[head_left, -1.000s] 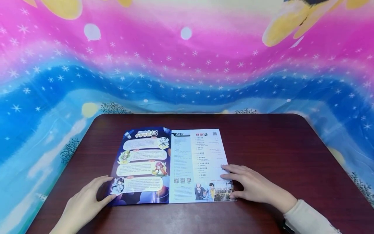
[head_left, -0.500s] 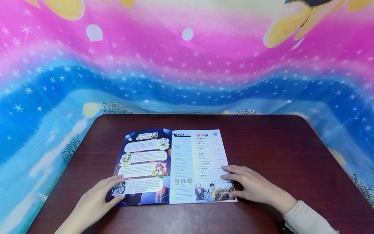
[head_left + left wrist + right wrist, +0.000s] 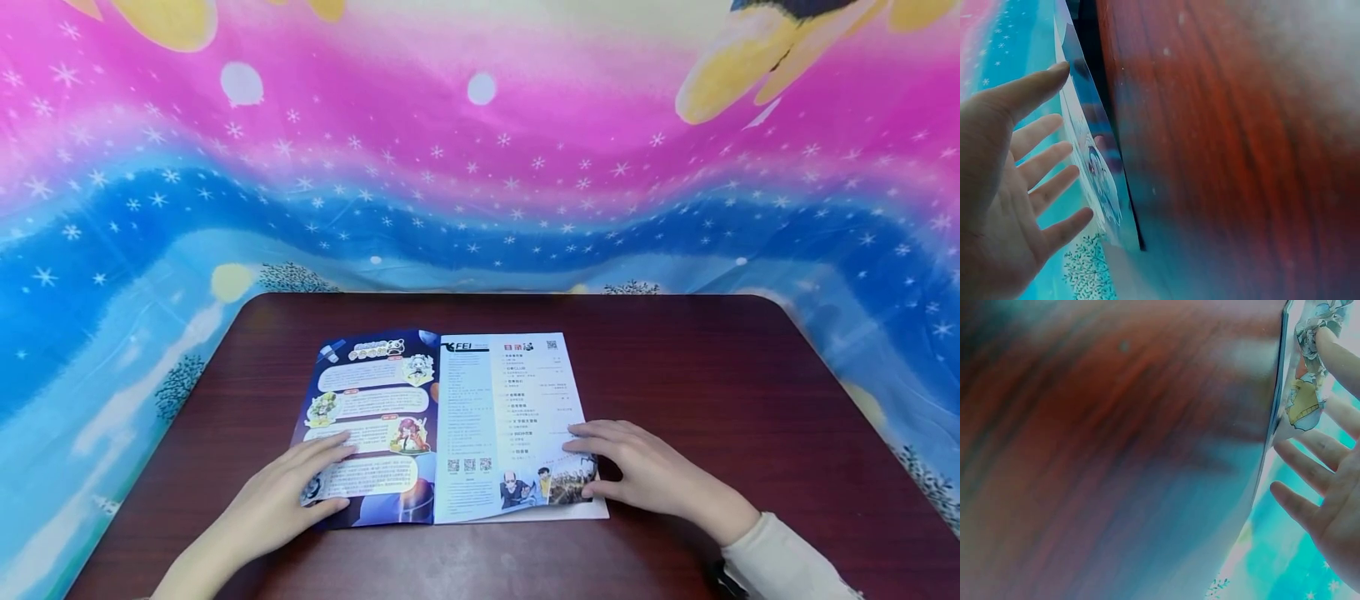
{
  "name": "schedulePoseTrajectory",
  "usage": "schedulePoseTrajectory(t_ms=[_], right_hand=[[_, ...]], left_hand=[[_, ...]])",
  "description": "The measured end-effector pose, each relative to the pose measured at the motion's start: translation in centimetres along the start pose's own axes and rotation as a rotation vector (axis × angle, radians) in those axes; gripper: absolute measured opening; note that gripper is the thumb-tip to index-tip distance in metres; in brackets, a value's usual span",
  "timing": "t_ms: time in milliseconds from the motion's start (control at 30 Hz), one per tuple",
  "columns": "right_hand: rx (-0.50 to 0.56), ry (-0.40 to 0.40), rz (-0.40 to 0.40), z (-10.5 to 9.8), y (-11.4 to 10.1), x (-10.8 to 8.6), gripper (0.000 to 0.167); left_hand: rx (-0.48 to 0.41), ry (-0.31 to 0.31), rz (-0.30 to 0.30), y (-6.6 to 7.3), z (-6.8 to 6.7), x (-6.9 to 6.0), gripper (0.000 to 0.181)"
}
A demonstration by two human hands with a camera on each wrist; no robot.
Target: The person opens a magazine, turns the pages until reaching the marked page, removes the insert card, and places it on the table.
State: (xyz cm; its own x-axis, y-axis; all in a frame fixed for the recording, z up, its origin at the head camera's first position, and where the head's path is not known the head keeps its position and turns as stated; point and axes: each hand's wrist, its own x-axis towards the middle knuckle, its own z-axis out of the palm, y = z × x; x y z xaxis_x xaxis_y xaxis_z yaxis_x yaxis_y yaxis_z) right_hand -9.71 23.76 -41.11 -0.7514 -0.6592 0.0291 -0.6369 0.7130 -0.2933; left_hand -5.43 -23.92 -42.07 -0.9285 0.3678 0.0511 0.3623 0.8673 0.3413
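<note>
Yr L hand (image 3: 273, 498), fingers loosely spread, is over the lower L page, gripping nothing; yr R hand (image 3: 652, 471), fingers relaxed, touches the R page's edge, corner lifted. Magazine (image 3: 467, 400) lies on table (image 3: 697, 375): prob. light, floppy, slick; pinch outer corners. No containers seen; patterned cloth (image 3: 420, 175) behind.

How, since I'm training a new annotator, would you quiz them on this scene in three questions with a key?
1. True or false: the magazine lies open on the table.
2. What is the background colour of the left page? (A) yellow (B) dark purple-blue (C) red
3. Which lower corner of the right page is raised?

Key: 1. True. 2. B. 3. The lower right, beside the right hand.
</note>
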Motion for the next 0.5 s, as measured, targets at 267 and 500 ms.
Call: schedulePoseTrajectory(t_ms=[267,500], right_hand=[[0.032,0.039,0.006,-0.2,-0.13,0.42,0.047],[0.035,0.095,-0.023,-0.82,-0.2,1.01,0.045]], left_hand=[[-0.012,-0.083,-0.03,-0.15,0.2,0.55,0.061],[-0.01,-0.092,-0.021,-0.18,0.33,0.63,0.058]])
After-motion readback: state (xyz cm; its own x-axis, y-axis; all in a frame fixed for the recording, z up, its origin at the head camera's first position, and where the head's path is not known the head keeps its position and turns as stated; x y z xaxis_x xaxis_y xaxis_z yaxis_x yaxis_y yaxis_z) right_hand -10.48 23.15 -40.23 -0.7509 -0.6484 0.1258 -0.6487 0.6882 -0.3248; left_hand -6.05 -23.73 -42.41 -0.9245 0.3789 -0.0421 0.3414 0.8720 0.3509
